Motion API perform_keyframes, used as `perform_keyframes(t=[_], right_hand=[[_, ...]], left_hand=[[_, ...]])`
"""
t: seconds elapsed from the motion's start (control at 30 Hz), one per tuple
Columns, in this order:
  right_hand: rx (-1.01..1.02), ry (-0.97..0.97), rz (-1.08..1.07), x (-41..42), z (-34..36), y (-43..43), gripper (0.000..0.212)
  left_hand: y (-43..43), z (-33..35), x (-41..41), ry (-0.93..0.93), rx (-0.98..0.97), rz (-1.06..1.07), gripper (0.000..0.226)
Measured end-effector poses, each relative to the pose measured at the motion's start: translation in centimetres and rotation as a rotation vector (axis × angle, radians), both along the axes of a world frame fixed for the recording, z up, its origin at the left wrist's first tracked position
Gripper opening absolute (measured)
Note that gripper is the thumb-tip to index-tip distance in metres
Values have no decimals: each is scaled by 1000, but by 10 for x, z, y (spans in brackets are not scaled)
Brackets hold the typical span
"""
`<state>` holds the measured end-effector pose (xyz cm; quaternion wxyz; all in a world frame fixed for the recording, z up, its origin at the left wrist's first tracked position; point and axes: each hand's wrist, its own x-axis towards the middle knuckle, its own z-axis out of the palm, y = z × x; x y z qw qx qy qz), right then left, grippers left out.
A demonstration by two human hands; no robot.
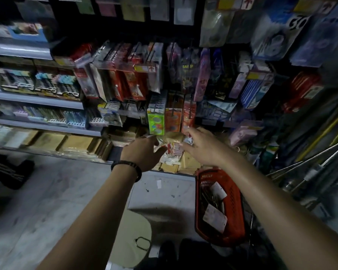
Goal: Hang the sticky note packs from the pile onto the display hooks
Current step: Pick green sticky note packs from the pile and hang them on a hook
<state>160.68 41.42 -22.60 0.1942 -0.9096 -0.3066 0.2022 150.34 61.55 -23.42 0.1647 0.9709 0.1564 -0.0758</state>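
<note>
At centre, left hand [144, 153] and right hand [202, 151] pinched 1 glossy sticky note pack [173, 150]; it might slip into the pile [185, 165].

Left hand [142, 152] and right hand [202, 148] touch the sticky note pile [175, 152] -- grips blurred; red basket [234, 215] stands nearby.

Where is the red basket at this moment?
In the head view, the red basket sits on the floor at lower right, beneath the right forearm.
</note>
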Motion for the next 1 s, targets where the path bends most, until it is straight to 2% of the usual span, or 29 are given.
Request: perform_keyframes(t=[0.17,0.27,0.4,0.57,0.8,1.0], right_hand=[[39,39,-14,57,-9,14,57],[39,55,3,82,-22,19,64],[39,75,25,108,-44,34,61],[27,125,72,126,-67,45,61],[17,111,-25,162,-94,70,55],[-1,105,-78,183,-146,150,61]], left_hand=[[6,-11,54,41,-1,-7,58],[13,-18,76,54,13,13,58],[31,-26,94,64,46,32,61],[58,-29,120,89,88,53,53],[108,-49,163,69,65,-6,62],[179,-99,215,195,71,-141,63]])
